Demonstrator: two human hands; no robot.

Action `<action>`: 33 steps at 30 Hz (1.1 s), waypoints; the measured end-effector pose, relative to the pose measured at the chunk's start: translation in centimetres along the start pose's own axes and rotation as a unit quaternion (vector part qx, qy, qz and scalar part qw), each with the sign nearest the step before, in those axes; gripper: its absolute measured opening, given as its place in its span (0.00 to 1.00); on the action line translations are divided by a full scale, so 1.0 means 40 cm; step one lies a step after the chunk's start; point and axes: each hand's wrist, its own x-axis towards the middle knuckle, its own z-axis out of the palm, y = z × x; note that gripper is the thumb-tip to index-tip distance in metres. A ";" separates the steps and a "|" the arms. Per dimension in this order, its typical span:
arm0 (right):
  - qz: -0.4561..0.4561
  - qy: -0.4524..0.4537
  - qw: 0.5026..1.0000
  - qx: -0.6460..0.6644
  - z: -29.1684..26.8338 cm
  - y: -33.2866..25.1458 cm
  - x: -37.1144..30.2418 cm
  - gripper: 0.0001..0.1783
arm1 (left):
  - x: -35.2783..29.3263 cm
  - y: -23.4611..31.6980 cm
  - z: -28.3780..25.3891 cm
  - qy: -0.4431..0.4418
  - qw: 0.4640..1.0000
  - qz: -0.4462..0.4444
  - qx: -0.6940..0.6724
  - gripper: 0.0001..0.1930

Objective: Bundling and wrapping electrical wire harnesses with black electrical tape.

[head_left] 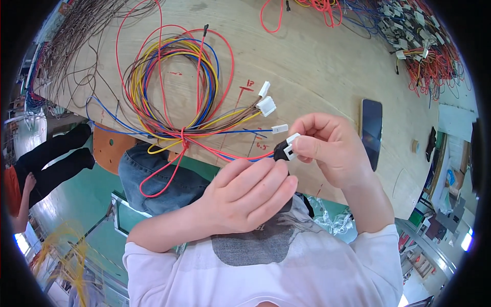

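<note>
Close to the table's near edge, my left hand (250,194) is closed around red and blue wires just behind a black connector (280,153). My right hand (330,146) pinches a white plastic connector piece (292,139) between thumb and fingers. The white piece touches the black connector; how far they are joined is hidden by my fingers. The wires run left to a coiled wire harness (137,84) of red, yellow, blue and brown strands, tied with a red wire (184,138). Its other ends carry white connectors (266,106) and a small white plug (279,129).
A phone (372,128) lies on the wooden table (307,66) to the right. Wire bundles with white connectors (417,38) are heaped at the far right, and loose brown wires (82,41) at the far left. A person (46,158) is at the left, near an orange-brown stool (107,148).
</note>
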 end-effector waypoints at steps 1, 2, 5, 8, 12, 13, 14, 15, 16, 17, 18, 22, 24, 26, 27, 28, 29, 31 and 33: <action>-0.001 0.001 1.000 0.000 0.002 -0.001 0.002 0.08 | 0.000 0.002 0.000 0.000 1.000 0.001 -0.001 0.17; -0.006 0.004 1.000 -0.010 0.005 -0.001 0.005 0.08 | 0.000 0.004 0.000 0.005 1.000 -0.022 -0.004 0.16; -0.026 0.015 1.000 -0.008 0.021 0.011 0.004 0.08 | 0.004 0.013 0.011 0.027 0.999 -0.033 -0.008 0.18; -0.048 0.023 0.999 0.010 0.024 0.025 0.005 0.08 | 0.012 0.035 0.019 0.067 0.990 -0.113 -0.053 0.20; -0.060 0.024 0.998 0.026 0.027 0.030 0.010 0.08 | 0.016 0.053 0.047 0.101 0.988 -0.116 -0.004 0.19; -0.061 0.023 0.998 0.024 0.026 0.033 0.010 0.08 | 0.008 0.057 0.060 0.121 0.984 -0.124 0.029 0.19; -0.063 0.017 0.997 0.040 0.025 0.036 0.009 0.07 | -0.001 0.051 0.068 0.112 0.987 -0.101 0.059 0.18; -0.065 0.010 0.996 0.056 0.025 0.038 0.010 0.07 | -0.001 0.051 0.065 0.089 0.988 -0.089 0.094 0.17; -0.064 0.005 0.996 0.055 0.028 0.039 0.009 0.07 | -0.002 0.051 0.063 0.066 0.986 -0.077 0.129 0.16; -0.071 0.013 0.996 0.044 0.031 0.041 0.006 0.07 | -0.019 0.046 0.083 0.064 0.982 -0.057 0.169 0.13; -0.078 0.023 0.996 0.033 0.033 0.041 0.002 0.07 | -0.017 0.046 0.079 0.065 0.981 -0.058 0.171 0.13; -0.099 0.023 0.995 0.010 0.033 0.034 -0.011 0.08 | -0.022 0.031 0.040 0.140 0.988 -0.061 0.002 0.14; -0.101 0.011 0.995 -0.003 0.040 0.035 -0.013 0.08 | 0.002 0.011 0.009 0.172 0.967 -0.155 -0.107 0.17; -0.096 0.003 0.995 0.017 0.044 0.036 -0.018 0.08 | 0.008 -0.001 0.017 0.101 0.947 -0.281 -0.120 0.21; -0.101 0.008 0.995 0.012 0.046 0.034 -0.019 0.08 | 0.018 -0.006 0.008 0.062 0.919 -0.328 -0.211 0.21; -0.106 0.013 0.994 0.006 0.049 0.033 -0.019 0.08 | 0.019 -0.005 0.007 0.065 0.918 -0.330 -0.209 0.21; -0.106 0.010 0.994 0.004 0.053 0.033 -0.019 0.08 | 0.021 -0.004 0.008 0.063 0.920 -0.333 -0.197 0.20; -0.115 0.006 0.993 0.004 0.062 0.036 -0.022 0.08 | 0.019 -0.004 0.007 0.042 0.921 -0.348 -0.169 0.20; -0.124 0.001 0.992 -0.003 0.063 0.036 -0.022 0.08 | 0.023 -0.004 0.006 0.046 0.892 -0.402 -0.203 0.22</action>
